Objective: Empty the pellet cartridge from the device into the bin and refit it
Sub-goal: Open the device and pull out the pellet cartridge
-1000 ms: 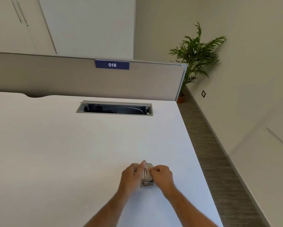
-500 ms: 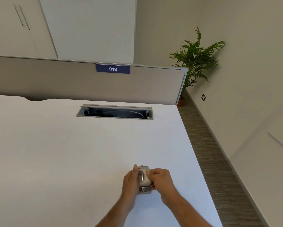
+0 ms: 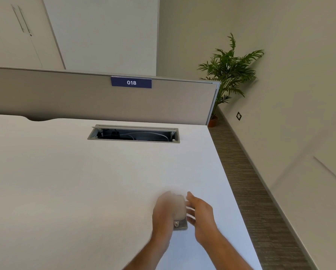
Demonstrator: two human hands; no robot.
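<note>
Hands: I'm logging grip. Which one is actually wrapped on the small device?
The left hand, blurred, curls against the device on the desk; the right hand is open-fingered beside it.

surface (image 3: 85,182): matt white laminate, smooth. device (image 3: 179,215): pale matt plastic, blurred. Partition (image 3: 65,98): grey cloth. Floor (image 3: 250,172): ribbed carpet.

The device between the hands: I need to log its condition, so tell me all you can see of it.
The device is a small, pale grey, rounded block with a darker, metallic-looking lower end. It sits near the white desk's right front edge. The blurred left hand wraps its left side; the right hand is open beside it. Motion blur hides finer parts.
</note>
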